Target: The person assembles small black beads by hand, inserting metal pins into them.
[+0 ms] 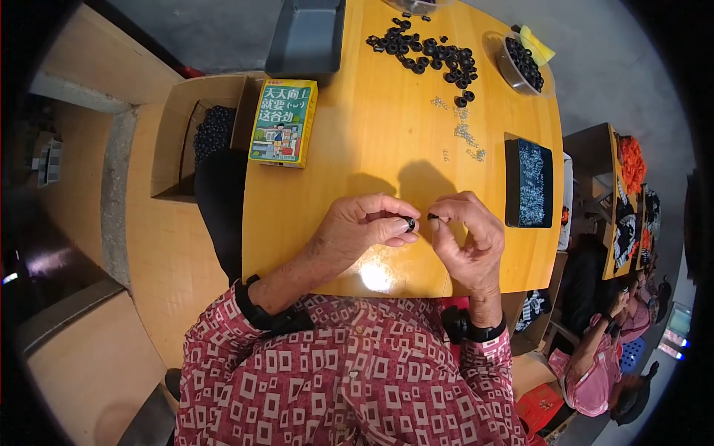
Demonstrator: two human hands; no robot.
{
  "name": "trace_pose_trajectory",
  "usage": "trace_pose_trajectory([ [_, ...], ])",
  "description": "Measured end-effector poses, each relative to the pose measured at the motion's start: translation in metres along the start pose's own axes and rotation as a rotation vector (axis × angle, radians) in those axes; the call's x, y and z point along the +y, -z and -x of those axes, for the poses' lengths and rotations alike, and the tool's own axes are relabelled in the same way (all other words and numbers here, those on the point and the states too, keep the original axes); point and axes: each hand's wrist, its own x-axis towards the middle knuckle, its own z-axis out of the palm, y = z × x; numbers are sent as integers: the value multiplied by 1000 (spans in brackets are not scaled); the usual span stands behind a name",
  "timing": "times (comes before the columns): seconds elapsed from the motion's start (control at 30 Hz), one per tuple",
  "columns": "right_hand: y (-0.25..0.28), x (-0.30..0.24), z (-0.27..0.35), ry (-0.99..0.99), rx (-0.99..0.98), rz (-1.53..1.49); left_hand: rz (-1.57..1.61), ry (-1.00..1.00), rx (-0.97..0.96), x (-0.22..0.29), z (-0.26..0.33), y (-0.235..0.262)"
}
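I see the left hand [364,223] pinched shut on a black ring [410,222] at its fingertips. Right hand [465,234] just beside it, fingertips closed on a tiny dark piece [433,216], too small to identify; the two parts nearly touch. Both hands hover over the table [357,149]. Beyond the right hand: loose small metal bits [465,134], then a ring pile [431,56]. Black tray [529,183] just right of the right hand. Green box [283,123] up-left of the left hand.

Tiny dark part [433,216] mostly hidden in right hand [467,238] grip; clear container [416,6] cut off at top edge.
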Motion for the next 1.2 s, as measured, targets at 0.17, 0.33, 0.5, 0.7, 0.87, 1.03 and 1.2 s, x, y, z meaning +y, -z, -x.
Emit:
trace_pose_trajectory([
  [0.17,-8,3,9,-164,-10,-132,62,9,2,-4,-1,1],
  [0.33,-11,6,12,-200,13,-160,80,8,8,-3,-2,1],
  [0.5,-8,4,13,-167,4,-151,78,5,-1,-3,-2,1],
  [0.7,-8,4,14,-188,-3,-165,82,17,15,-1,-1,1],
  [0.87,-6,6,15,-197,-36,-179,38,-22,4,-5,-1,2],
  [1.03,-5,4,15,-124,30,-201,83,-35,-2,-5,-1,2],
  [1.2,-11,5,15,-118,31,-204,118,-29,13,-2,0,1],
])
